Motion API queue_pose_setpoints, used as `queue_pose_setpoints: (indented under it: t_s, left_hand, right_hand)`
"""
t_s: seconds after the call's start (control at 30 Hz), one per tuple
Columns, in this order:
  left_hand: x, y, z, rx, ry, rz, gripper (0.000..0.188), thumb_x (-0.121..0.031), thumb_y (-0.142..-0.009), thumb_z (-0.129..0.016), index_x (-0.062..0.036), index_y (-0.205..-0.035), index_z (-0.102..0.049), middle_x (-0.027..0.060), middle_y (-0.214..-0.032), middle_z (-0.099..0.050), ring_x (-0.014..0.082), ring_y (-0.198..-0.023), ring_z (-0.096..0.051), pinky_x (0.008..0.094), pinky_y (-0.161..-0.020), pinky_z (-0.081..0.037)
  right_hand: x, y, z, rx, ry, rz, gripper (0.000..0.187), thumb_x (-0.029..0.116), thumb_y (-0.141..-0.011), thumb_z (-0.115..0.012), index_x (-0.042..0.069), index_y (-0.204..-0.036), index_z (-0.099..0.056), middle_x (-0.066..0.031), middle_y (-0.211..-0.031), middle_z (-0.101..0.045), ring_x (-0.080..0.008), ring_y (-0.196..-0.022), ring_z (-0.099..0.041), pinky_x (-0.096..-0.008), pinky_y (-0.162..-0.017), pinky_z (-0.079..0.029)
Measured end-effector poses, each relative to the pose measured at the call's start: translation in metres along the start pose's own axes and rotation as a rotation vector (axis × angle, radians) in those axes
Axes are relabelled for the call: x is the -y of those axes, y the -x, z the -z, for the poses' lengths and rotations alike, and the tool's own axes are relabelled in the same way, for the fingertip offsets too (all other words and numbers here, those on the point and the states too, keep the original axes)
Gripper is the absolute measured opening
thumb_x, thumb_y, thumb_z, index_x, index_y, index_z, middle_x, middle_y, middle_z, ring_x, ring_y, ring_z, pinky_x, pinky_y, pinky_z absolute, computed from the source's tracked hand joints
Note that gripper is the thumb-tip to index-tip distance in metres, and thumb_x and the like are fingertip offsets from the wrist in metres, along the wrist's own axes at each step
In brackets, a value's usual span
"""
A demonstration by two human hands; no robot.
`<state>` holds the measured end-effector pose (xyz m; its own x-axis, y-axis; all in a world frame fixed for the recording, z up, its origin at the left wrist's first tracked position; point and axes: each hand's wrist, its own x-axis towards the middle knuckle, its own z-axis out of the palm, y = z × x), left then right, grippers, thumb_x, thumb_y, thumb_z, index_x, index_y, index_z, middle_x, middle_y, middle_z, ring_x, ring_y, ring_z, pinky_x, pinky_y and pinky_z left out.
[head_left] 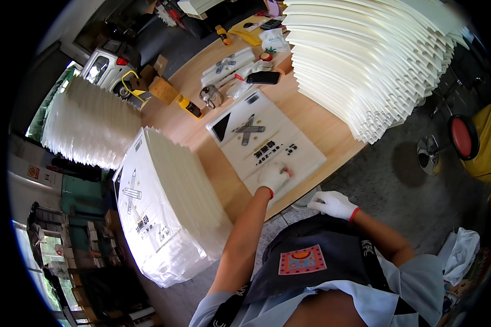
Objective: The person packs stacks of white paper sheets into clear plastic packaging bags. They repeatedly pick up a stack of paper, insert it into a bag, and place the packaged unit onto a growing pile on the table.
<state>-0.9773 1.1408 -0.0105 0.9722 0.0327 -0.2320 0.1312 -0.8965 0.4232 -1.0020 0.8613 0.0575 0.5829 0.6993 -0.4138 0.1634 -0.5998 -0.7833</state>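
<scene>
A flat white plastic package [251, 128] of paper, printed with a crossed-pencil drawing, lies slantwise on the wooden table. My left hand [274, 177], in a white glove with a red cuff, rests on its near part. Its fingers are blurred, with a reddish patch at their tips. My right hand [335, 205], gloved alike, is just off the table's near edge, in front of my dark apron [327, 240]. Its fingers are loosely bent and no held thing shows. At left, a tall stack of packages [188, 185] stands beside my left forearm.
A high stack of white sheets [365, 65] takes up the table's right end; another stack [87, 122] stands far left. On the table are a yellow-labelled bottle [189, 106], a metal pot [210, 96], a black phone [263, 77] and a rolled package [227, 65]. A red stool [462, 137] is at right.
</scene>
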Motion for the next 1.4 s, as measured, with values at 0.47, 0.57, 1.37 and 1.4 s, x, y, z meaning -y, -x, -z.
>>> queue_pose_setpoints:
  t_s: [0.47,0.57,1.37,1.4]
  left_hand:
    - [0.004,-0.013,0.030,-0.143,0.304,0.010,0.024,-0.028,-0.096,-0.060,-0.0081,-0.105,-0.072,0.0111,-0.108,-0.073,0.0213,-0.095,-0.068,0.0361,-0.081,-0.052]
    - [0.049,-0.010,0.048,-0.390,0.862,-0.076,0.021,-0.020,-0.098,-0.062,-0.0097,-0.115,-0.068,0.0078,-0.108,-0.073,0.0157,-0.087,-0.066,0.0320,-0.075,-0.052]
    - [-0.223,0.083,0.108,-0.285,0.701,-0.499,0.023,-0.007,-0.092,-0.064,-0.0080,-0.115,-0.069,0.0058,-0.079,-0.065,0.0208,-0.069,-0.063,0.0323,-0.063,-0.051]
    - [-0.220,0.073,0.114,-0.303,0.832,-0.386,0.023,-0.009,-0.095,-0.063,-0.0073,-0.117,-0.068,0.0036,-0.078,-0.064,0.0163,-0.067,-0.061,0.0297,-0.061,-0.050]
  right_hand:
    - [0.033,-0.125,0.023,-0.368,-0.291,0.131,0.046,0.047,-0.098,-0.055,0.004,-0.109,-0.068,-0.0153,-0.100,-0.073,-0.0311,-0.092,-0.070,-0.0434,-0.084,-0.053]
    - [0.044,-0.151,0.013,-0.409,-0.079,0.079,0.043,0.043,-0.097,-0.053,0.006,-0.113,-0.067,-0.0193,-0.107,-0.071,-0.0401,-0.100,-0.066,-0.0488,-0.087,-0.051]
    - [0.118,0.034,0.146,0.053,0.602,0.195,0.044,0.045,-0.100,-0.052,0.012,-0.126,-0.065,-0.0154,-0.116,-0.070,-0.0312,-0.106,-0.068,-0.0421,-0.090,-0.053]
    - [0.126,0.039,0.164,0.072,0.654,0.170,0.044,0.045,-0.100,-0.052,0.013,-0.128,-0.065,-0.0154,-0.117,-0.070,-0.0312,-0.107,-0.068,-0.0420,-0.091,-0.053]
